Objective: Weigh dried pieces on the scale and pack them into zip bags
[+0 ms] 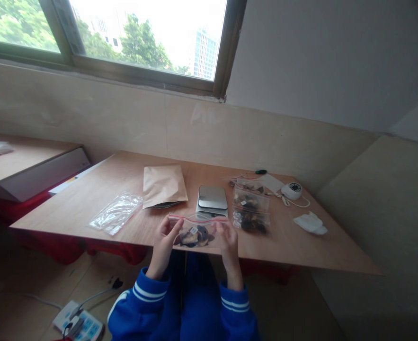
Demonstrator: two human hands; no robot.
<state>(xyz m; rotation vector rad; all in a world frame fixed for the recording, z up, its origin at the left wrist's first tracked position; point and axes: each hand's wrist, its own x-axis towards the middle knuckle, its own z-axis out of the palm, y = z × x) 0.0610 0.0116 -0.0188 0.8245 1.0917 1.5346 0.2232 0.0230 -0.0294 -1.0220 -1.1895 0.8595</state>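
A clear zip bag (194, 236) with a red seal strip is stretched between my two hands at the table's front edge. Dark and pale dried pieces and a small white packet lie inside it. My left hand (165, 241) pinches the bag's upper left corner, and my right hand (228, 241) pinches the upper right one. Just behind the bag sits a silver-topped scale (212, 197). Right of the scale, filled clear bags (250, 201) lie in a row. A brown paper pouch (164, 184) is to the scale's left, with flat clear bags (116, 211) beside it.
On the table's (294, 246) right are a white round camera (291, 190) with its cable and a crumpled white cloth or tissue (310, 223). A green object (261, 172) lies near the wall. Red stools stand below; a power strip (79, 323) is on the floor.
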